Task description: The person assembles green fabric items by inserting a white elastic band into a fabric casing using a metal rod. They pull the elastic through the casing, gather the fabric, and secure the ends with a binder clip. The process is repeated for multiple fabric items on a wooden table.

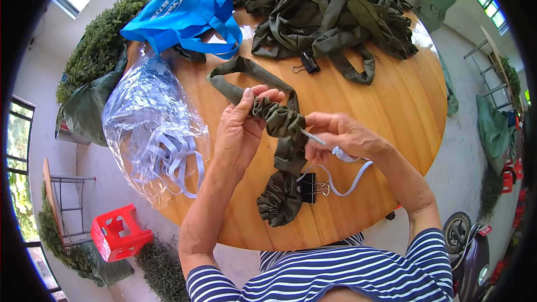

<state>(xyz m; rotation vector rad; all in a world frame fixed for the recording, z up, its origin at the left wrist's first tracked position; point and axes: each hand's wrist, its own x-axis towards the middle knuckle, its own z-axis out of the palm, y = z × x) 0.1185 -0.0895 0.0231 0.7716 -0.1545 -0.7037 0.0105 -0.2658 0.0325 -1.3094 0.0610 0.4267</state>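
My left hand (241,128) is closed around a gathered olive-green fabric tube (285,120), its cloth bunched up between thumb and fingers. A loop of the same cloth (229,70) rises beyond it. At the tube's right side, my right hand (352,138) pinches a thin metal rod (316,138) whose tip meets the cloth. White elastic (340,154) is attached to the rod's near end and trails down in a curve. Below, a large black binder clip (307,189) sits beside a tightly ruffled bunch (279,198) of the green fabric near the table's front edge.
A big heap of olive-green fabric strips (335,17) covers the far side of the round wooden table (391,128), with a smaller binder clip (306,64) before it. On the left lie a blue bag (179,14) and clear plastic (148,100) with white elastic bands. A red stool (120,232) stands on the floor.
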